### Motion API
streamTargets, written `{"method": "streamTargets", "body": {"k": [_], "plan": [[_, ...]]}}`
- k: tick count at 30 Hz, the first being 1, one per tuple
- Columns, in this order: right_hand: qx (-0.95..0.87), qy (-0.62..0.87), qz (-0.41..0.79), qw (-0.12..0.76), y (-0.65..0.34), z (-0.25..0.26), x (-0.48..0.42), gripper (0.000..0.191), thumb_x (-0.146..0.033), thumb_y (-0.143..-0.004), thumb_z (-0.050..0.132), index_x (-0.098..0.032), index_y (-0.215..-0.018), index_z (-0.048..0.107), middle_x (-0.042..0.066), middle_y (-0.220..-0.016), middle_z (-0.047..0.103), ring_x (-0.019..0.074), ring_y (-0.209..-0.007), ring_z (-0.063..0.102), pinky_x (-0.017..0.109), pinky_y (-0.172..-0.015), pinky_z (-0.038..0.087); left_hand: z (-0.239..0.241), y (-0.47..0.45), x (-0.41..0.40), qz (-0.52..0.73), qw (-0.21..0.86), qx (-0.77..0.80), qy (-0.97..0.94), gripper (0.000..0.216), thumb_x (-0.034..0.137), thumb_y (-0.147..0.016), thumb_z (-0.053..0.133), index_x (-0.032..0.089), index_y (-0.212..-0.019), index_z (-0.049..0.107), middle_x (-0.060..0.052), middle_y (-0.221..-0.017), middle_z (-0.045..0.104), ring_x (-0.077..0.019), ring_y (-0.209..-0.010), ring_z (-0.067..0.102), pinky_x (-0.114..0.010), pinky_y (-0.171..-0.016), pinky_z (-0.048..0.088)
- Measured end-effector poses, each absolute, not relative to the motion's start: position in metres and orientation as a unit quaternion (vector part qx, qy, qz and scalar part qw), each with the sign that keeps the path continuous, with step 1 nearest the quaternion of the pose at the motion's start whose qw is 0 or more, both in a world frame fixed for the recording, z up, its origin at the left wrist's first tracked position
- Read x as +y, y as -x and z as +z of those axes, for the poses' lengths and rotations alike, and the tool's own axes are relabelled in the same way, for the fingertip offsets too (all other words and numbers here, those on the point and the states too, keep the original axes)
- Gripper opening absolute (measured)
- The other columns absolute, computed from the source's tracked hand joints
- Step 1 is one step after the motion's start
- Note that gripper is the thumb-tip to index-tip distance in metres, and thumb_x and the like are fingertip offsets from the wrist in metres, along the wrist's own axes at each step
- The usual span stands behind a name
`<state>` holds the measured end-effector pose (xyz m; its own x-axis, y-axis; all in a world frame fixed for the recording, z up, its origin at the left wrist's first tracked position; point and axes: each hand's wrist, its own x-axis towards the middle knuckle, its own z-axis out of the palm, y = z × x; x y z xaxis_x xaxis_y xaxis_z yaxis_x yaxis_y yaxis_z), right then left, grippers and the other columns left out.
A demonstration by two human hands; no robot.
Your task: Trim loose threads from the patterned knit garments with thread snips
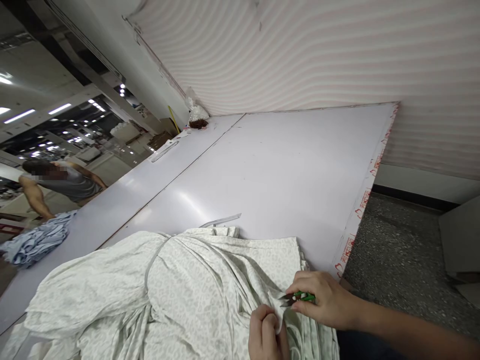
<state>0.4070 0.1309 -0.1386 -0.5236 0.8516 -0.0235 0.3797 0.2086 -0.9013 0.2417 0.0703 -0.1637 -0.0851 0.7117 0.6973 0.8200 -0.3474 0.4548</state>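
A pile of pale green patterned fabric lies at the near side of the table, gathered by a grey tie strip. My left hand is closed on a pinched fold of this fabric at the pile's right part. Close beside it, my right hand grips small green-handled thread snips. Their dark blades point left and meet the fabric just above my left fingers. Whether the blades are closed on the cloth, I cannot tell.
The white table has a taped right edge with red print. A grey strip lies behind the pile. At far left a person stands by a bundle of blue fabric. A plastic bag sits at the far corner.
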Motion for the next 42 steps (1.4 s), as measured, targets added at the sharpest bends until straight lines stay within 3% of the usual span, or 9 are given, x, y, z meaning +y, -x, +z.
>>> {"method": "streamTargets", "body": {"k": [12,15,33,37,39,41,42], "plan": [[-0.708,0.419,0.499,0.272,-0.405,-0.138,0.136,0.016,-0.019,-0.080,0.069,-0.019,-0.092,0.080,0.006,-0.085,0.075,0.0185,-0.077,0.069,0.025,-0.070,0.049,-0.163,-0.236,0.069,-0.456,0.054,-0.555,0.693,0.029,0.000,-0.086,0.048,0.022,-0.070,0.038,0.000,-0.079,0.054,-0.0112,-0.067,0.050,-0.020,-0.063,0.042],[-0.716,0.391,0.510,0.271,-0.408,-0.137,0.135,0.023,-0.018,-0.077,0.073,-0.019,-0.099,0.079,0.006,-0.088,0.075,0.0188,-0.078,0.069,0.025,-0.071,0.050,-0.162,-0.237,0.069,-0.465,0.048,-0.557,0.686,0.030,0.000,-0.086,0.048,0.022,-0.069,0.038,0.000,-0.079,0.054,-0.0106,-0.068,0.050,-0.020,-0.063,0.041],[-0.716,0.414,0.494,0.268,-0.403,-0.136,0.135,0.015,-0.021,-0.084,0.067,-0.019,-0.094,0.078,0.006,-0.087,0.074,0.0190,-0.078,0.068,0.027,-0.071,0.048,-0.161,-0.234,0.068,-0.467,0.037,-0.565,0.679,0.029,0.002,-0.086,0.054,0.022,-0.069,0.041,-0.001,-0.081,0.057,-0.0101,-0.068,0.054,-0.020,-0.062,0.044],[-0.721,0.426,0.491,0.240,-0.398,-0.138,0.135,0.022,-0.016,-0.075,0.072,-0.019,-0.098,0.072,0.005,-0.094,0.072,0.0208,-0.084,0.067,0.028,-0.073,0.047,-0.159,-0.232,0.071,-0.463,0.075,-0.562,0.681,0.025,0.006,-0.085,0.060,0.022,-0.069,0.047,-0.003,-0.086,0.061,-0.0132,-0.075,0.059,-0.024,-0.067,0.048],[-0.726,0.438,0.473,0.242,-0.395,-0.139,0.136,0.017,-0.010,-0.078,0.065,-0.018,-0.092,0.070,0.004,-0.090,0.070,0.0197,-0.082,0.065,0.027,-0.071,0.045,-0.157,-0.232,0.073,-0.476,0.006,-0.587,0.655,0.020,0.017,-0.088,0.060,0.022,-0.071,0.052,-0.004,-0.085,0.065,-0.0166,-0.078,0.061,-0.029,-0.072,0.049],[-0.732,0.445,0.452,0.251,-0.395,-0.140,0.138,0.015,-0.007,-0.080,0.059,-0.018,-0.086,0.069,0.004,-0.085,0.069,0.0185,-0.078,0.064,0.027,-0.068,0.044,-0.153,-0.232,0.075,-0.484,-0.150,-0.646,0.571,0.015,0.036,-0.092,0.057,0.023,-0.085,0.057,-0.001,-0.072,0.065,-0.0166,-0.067,0.059,-0.028,-0.064,0.046],[-0.739,0.440,0.444,0.252,-0.396,-0.141,0.139,0.014,-0.009,-0.080,0.061,-0.018,-0.087,0.069,0.004,-0.086,0.069,0.0187,-0.078,0.064,0.027,-0.068,0.044,-0.151,-0.231,0.076,-0.482,-0.235,-0.671,0.512,0.023,0.046,-0.092,0.055,0.023,-0.093,0.058,0.002,-0.065,0.061,-0.0151,-0.060,0.055,-0.026,-0.059,0.043]]}}
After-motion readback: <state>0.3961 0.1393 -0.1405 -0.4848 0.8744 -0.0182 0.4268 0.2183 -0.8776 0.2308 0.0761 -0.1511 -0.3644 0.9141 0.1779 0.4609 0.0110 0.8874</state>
